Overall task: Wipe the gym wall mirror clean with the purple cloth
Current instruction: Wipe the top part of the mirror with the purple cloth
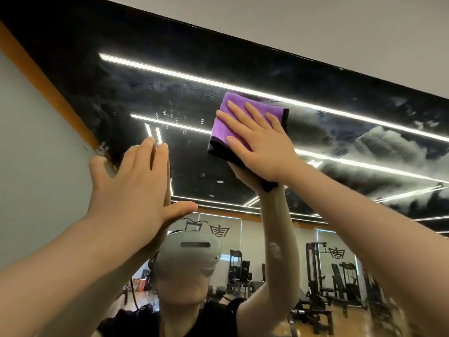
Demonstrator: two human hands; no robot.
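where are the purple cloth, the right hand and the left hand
purple cloth (pixel 227 117): head view, on its bare purple upper left part
right hand (pixel 261 142): head view, on its back
left hand (pixel 132 181): head view, on its back

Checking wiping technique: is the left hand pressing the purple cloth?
No: the right hand presses the purple cloth; the left hand lies flat on bare mirror.

Pale grey wall (pixel 36 166) with orange trim (pixel 48 91), off-white upper wall (pixel 315 25); reflected gym machines (pixel 320 276) and strip lights (pixel 170 71).
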